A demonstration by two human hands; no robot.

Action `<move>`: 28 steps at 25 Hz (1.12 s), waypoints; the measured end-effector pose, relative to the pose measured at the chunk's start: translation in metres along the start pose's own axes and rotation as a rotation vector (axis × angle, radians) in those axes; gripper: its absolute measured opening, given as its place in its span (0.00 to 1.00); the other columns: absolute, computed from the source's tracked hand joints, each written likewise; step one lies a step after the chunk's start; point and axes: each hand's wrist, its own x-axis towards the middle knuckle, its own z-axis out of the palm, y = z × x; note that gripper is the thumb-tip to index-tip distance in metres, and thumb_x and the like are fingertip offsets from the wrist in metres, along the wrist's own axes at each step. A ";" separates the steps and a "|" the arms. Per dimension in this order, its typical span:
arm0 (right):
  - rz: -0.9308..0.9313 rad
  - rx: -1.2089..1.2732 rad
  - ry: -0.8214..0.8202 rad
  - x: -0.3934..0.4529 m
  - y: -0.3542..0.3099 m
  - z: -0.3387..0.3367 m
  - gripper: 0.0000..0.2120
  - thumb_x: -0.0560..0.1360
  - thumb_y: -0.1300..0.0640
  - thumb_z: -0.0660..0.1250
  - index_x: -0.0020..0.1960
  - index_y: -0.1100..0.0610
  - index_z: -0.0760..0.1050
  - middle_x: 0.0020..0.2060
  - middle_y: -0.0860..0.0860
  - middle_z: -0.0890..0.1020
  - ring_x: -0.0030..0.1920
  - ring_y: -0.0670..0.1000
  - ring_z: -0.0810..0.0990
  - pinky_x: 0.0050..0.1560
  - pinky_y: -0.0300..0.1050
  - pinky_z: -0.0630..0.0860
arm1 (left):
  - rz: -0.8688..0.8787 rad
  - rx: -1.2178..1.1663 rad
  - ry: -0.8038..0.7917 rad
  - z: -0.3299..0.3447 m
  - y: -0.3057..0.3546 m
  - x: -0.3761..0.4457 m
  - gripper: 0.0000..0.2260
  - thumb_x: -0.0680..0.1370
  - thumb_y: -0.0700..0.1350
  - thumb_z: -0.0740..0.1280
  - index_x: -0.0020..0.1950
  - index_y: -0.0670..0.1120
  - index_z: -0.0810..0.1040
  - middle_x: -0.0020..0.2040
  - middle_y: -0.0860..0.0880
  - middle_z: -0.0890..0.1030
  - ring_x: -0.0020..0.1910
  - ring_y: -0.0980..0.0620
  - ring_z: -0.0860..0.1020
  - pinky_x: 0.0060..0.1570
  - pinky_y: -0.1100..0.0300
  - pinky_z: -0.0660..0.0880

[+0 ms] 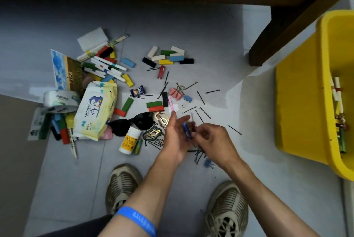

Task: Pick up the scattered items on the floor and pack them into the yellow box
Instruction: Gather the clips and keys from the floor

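My left hand (175,135) is held flat with straight fingers, palm turned toward the right hand. My right hand (214,141) curls its fingers and pinches a small blue item (186,131), blurred, against the left palm; a thin pale pin sticks up from it. Both hands hover over a heap of black hairpins (198,155) on the grey floor. The yellow box (298,106) stands at the right and holds rolled papers and green pieces. Coloured blocks (169,57), markers (109,68), pink binder clips (175,92) and more hairpins lie scattered ahead.
A baby wipes pack (95,108), sunglasses (132,123), a white bottle (130,140), tape rolls (60,100) and a picture card (65,72) lie at the left. My two shoes (122,185) stand below. A dark wooden furniture leg (268,45) rises beside the box.
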 end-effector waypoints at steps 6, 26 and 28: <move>0.066 -0.291 0.264 -0.026 0.040 0.001 0.16 0.76 0.48 0.69 0.61 0.53 0.76 0.55 0.50 0.80 0.52 0.53 0.79 0.46 0.43 0.74 | -0.003 -0.054 0.096 0.001 0.004 0.001 0.16 0.81 0.53 0.57 0.45 0.44 0.78 0.33 0.47 0.79 0.29 0.51 0.76 0.25 0.63 0.68; 0.271 -0.343 0.405 -0.011 0.053 -0.026 0.16 0.76 0.52 0.68 0.62 0.57 0.74 0.58 0.55 0.76 0.57 0.57 0.76 0.52 0.45 0.73 | 0.033 -0.025 0.072 -0.005 -0.001 -0.009 0.12 0.80 0.49 0.60 0.51 0.42 0.77 0.36 0.46 0.81 0.32 0.51 0.78 0.29 0.60 0.72; 0.280 -0.392 0.332 -0.012 0.066 -0.016 0.12 0.76 0.56 0.67 0.58 0.61 0.75 0.55 0.60 0.75 0.55 0.62 0.74 0.52 0.50 0.72 | 0.048 -0.021 0.094 -0.009 0.003 -0.011 0.11 0.80 0.47 0.61 0.50 0.42 0.78 0.36 0.46 0.80 0.32 0.51 0.77 0.30 0.60 0.71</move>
